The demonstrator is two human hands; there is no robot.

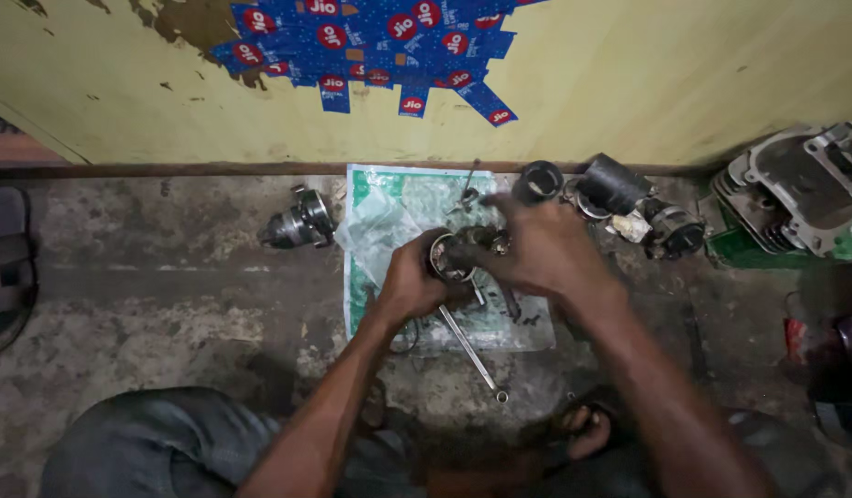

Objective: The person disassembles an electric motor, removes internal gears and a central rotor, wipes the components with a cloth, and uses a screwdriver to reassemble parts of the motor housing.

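My left hand (409, 288) grips a round metal engine part, a piston-like cup (447, 255), from its left side. My right hand (535, 247) covers the same part from the right and top, fingers spread over it. Both hands work above a green and white plastic sheet (389, 207) laid on the concrete floor. A long spanner (472, 352) lies on the sheet just below my hands, pointing toward my feet. Small loose parts sit on the sheet behind my hands, partly hidden.
A small metal assembly (299, 222) lies left of the sheet. Black cylindrical parts (614, 184) and a ring (539, 180) lie at the right, a finned engine cylinder (797, 189) farther right. A yellow wall (629, 83) with blue stickers stands behind. My sandalled foot (587, 432) is below.
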